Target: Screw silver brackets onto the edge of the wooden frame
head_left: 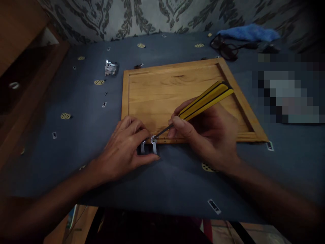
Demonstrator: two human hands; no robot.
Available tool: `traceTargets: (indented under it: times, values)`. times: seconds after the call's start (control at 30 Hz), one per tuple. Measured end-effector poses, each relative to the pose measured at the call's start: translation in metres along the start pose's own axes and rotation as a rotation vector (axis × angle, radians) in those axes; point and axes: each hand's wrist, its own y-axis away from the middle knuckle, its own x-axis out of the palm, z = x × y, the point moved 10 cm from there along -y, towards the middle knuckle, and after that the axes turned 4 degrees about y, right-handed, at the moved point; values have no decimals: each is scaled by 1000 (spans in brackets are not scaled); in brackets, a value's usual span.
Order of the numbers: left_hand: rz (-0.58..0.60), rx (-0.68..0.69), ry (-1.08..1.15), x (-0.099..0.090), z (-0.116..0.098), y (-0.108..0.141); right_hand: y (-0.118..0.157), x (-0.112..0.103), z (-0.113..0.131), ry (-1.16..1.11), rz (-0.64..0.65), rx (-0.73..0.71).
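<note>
A framed wooden cabinet door [162, 98] lies flat on the table. At its near edge, left of the middle, sits a metal hinge [154, 145], partly covered by fingers. My left hand [127, 145] is closed around this hinge, thumb in front and fingers resting on the door's frame. My right hand [208, 132] grips a screwdriver [205, 101] with a yellow and black handle. The screwdriver slants down to the left, and its tip meets the hinge. A few small dark holes show in the frame just right of the hinge.
A second metal hinge [111, 67] lies beyond the door's left corner, with a small screw [106, 93] nearer. Glasses [224, 47] and a blue cloth [250, 33] lie at the back right. A blurred-out object [291, 95] is at right. Wooden furniture [30, 74] stands on the left.
</note>
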Motion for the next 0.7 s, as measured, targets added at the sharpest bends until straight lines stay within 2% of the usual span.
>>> traceTargets:
  times: [0.2,0.4,0.47,0.6,0.7]
  values:
    - [-5,-8,1,1,1,1,3,4,0,64,42,-31]
    - [6,-21,-7,1,3,1,2,15,16,258,122,-133]
    - [9,-25,-8,2,3,1,1,18,16,263,138,-103]
    - [10,-32,-1,3,5,2,-1,14,12,179,67,-15]
    - [14,-33,0,3,6,2,-2,16,11,91,76,36]
